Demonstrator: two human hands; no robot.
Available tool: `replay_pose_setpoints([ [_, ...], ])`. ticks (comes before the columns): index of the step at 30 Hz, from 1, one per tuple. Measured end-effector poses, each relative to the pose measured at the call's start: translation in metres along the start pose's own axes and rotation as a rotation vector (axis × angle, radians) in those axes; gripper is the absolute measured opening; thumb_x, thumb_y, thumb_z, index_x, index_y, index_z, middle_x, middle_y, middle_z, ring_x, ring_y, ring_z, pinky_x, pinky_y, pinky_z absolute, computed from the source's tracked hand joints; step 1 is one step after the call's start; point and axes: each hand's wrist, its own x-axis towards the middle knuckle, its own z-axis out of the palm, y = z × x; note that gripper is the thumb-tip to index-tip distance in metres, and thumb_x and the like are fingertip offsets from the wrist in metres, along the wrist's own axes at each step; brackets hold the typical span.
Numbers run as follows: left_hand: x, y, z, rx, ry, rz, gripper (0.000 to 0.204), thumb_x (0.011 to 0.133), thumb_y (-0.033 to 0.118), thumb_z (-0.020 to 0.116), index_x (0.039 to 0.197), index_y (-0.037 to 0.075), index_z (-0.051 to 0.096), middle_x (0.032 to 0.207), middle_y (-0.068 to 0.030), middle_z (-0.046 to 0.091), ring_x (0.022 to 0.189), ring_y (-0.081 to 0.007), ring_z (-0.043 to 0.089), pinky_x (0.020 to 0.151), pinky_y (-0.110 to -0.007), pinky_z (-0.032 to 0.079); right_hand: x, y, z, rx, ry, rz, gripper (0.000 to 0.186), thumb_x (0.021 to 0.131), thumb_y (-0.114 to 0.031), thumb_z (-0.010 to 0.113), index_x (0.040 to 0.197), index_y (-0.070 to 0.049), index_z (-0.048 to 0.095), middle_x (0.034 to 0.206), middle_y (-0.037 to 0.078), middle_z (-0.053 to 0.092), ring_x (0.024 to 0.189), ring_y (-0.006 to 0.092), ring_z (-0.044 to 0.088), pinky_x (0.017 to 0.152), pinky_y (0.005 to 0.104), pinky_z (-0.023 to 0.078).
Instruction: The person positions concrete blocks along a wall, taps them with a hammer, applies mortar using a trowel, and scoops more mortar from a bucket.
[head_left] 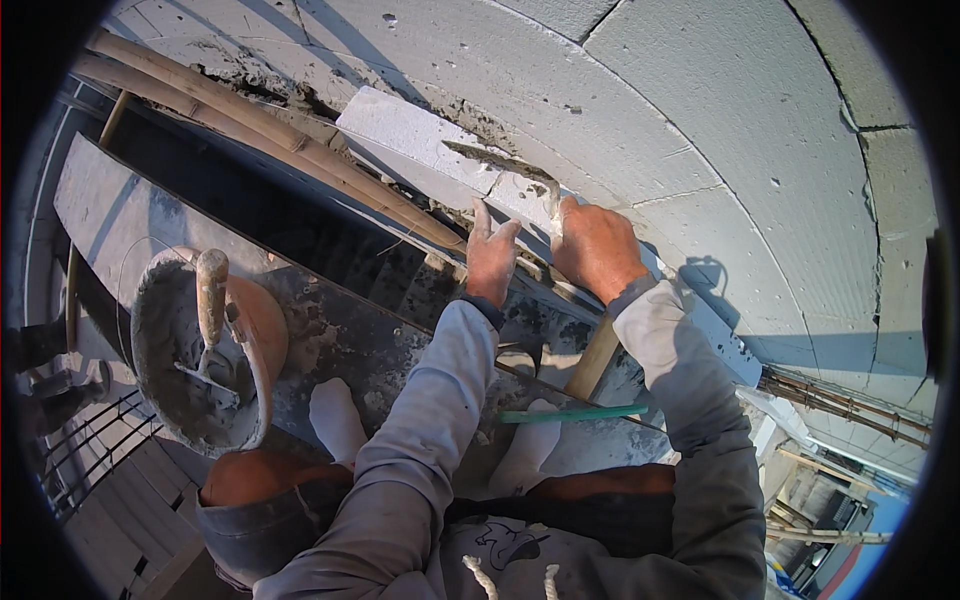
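Note:
My right hand (597,248) is closed around a narrow tool whose dark tapered blade (495,160) lies along the top of a white aerated concrete block (415,140). The tool's handle is hidden in my fist. Against the block's near edge rests my left hand (490,258), thumb and a finger apart; its other fingers are mostly hidden. A dark line crosses the block just beyond that hand. To my left, a tilted bucket (262,318) holds grey mortar (175,345), and a wooden-handled trowel (211,300) stands in it.
A pale block wall (690,140) rises ahead and to the right. Bamboo poles (270,130) run along it at upper left, above a dark gap. My white-socked feet (337,420) stand on a mortar-stained board (310,350). A green strip (575,413) lies by my right foot.

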Motion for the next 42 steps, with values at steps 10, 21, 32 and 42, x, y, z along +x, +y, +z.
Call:
replay_pose_setpoints([
  [10, 0.0, -0.004, -0.002, -0.021, 0.005, 0.088, 0.078, 0.086, 0.008, 0.055, 0.146, -0.012, 0.009, 0.154, -0.0262, 0.02, 0.141, -0.0265, 0.027, 0.11, -0.027, 0.026, -0.008, 0.001, -0.021, 0.007, -0.083, 0.05, 0.034, 0.07, -0.012, 0.067, 0.099, 0.004, 0.061, 0.084, 0.023, 0.068, 0.082, 0.0364, 0.068, 0.075, 0.043, 0.054],
  [21, 0.02, -0.031, -0.007, 0.086, 0.119, 0.256, 0.078, 0.084, 0.016, 0.059, 0.147, -0.008, 0.019, 0.135, -0.0314, 0.045, 0.119, -0.0316, 0.05, 0.099, -0.031, 0.039, 0.005, 0.013, -0.023, -0.08, 0.02, 0.155, 0.032, 0.075, -0.017, 0.066, 0.1, 0.002, 0.061, 0.081, 0.024, 0.066, 0.082, 0.0377, 0.067, 0.075, 0.0444, 0.053],
  [32, 0.024, -0.031, -0.013, 0.045, -0.038, 0.255, 0.074, 0.085, 0.009, 0.056, 0.144, -0.015, 0.018, 0.137, -0.0307, 0.043, 0.118, -0.0291, 0.051, 0.097, -0.031, 0.039, -0.048, 0.04, 0.014, 0.192, -0.134, 0.122, 0.034, 0.076, -0.024, 0.066, 0.1, 0.0, 0.062, 0.084, 0.025, 0.066, 0.084, 0.042, 0.064, 0.077, 0.0477, 0.05],
  [42, 0.018, -0.036, -0.017, 0.102, -0.085, 0.382, 0.071, 0.086, 0.005, 0.054, 0.144, -0.014, 0.017, 0.138, -0.0233, 0.043, 0.115, -0.0221, 0.049, 0.096, -0.025, 0.036, -0.02, 0.047, 0.014, 0.121, 0.121, 0.17, 0.037, 0.08, -0.025, 0.065, 0.104, 0.003, 0.059, 0.083, 0.023, 0.066, 0.083, 0.0395, 0.065, 0.075, 0.0466, 0.051],
])
